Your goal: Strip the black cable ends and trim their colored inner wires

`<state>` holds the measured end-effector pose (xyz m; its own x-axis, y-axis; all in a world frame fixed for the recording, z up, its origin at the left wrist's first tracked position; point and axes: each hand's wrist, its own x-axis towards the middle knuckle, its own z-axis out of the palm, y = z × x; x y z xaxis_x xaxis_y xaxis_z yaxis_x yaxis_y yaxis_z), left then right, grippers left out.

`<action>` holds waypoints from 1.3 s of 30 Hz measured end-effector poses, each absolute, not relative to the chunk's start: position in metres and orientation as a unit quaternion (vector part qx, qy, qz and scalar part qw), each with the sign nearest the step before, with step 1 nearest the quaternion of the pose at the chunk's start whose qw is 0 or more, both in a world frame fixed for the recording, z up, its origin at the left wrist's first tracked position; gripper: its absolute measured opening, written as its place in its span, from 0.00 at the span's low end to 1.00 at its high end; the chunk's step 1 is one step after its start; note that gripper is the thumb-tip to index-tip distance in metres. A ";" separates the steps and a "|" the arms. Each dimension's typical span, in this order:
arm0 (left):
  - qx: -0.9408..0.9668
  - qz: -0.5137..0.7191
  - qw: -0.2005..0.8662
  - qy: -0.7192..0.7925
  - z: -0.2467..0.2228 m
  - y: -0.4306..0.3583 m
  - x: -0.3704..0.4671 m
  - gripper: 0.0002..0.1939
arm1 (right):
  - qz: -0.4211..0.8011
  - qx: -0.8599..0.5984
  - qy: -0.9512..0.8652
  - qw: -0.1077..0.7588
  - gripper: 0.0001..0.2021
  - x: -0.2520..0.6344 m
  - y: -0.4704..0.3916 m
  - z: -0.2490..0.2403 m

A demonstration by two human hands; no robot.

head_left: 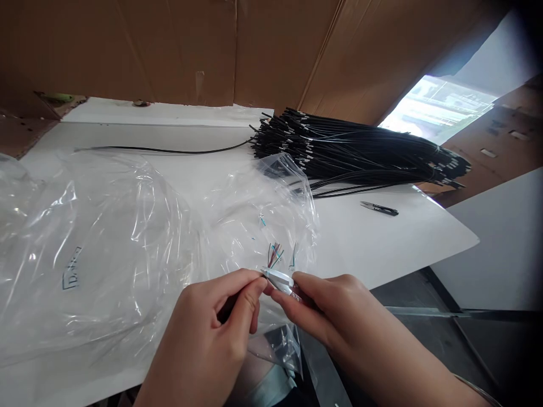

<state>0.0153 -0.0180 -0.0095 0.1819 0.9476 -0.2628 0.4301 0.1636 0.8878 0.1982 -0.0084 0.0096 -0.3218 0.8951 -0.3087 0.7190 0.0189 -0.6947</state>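
My left hand [229, 311] is closed in a pinch on a cable end, most of which its fingers hide. Thin coloured wires [275, 255], reddish, green and dark, fan out above the fingertips. In my right hand [326, 305] is a pair of small snips [280, 278] with pale, shiny blades. Their tips point left and touch or nearly touch the base of the wires. Beneath both hands lies a clear plastic bag [237, 226] with small blue-and-white scraps [262, 220] on it.
A thick bundle of black cables [360, 147] lies across the back of the white table [352, 243]. One loose cable [169, 151] stretches left from it. Black thread snips [379, 208] rest at the right. Cardboard [169, 51] rises behind.
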 end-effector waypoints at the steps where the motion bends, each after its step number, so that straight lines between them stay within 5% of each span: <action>1: 0.590 0.260 0.491 0.586 -0.010 -0.017 0.017 0.20 | 0.403 -0.578 -0.702 0.105 0.22 0.198 -0.008 0.009; 13: 0.460 0.306 0.585 0.594 -0.005 -0.017 0.016 0.20 | 0.425 -0.574 -0.686 0.140 0.24 0.217 -0.008 0.010; 24: 0.249 0.383 0.791 0.407 -0.008 -0.019 0.004 0.18 | 0.391 -0.522 -0.742 0.155 0.18 0.194 -0.011 0.007; 39: 0.234 0.383 0.809 0.380 -0.010 -0.019 0.003 0.20 | 0.239 -0.509 -0.817 0.125 0.15 0.190 -0.016 0.006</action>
<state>0.0029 -0.0186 -0.0103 0.4177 0.7970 -0.4363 -0.4419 0.5978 0.6689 0.1899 -0.0158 0.0061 -0.4504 0.8919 -0.0395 0.7730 0.3675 -0.5171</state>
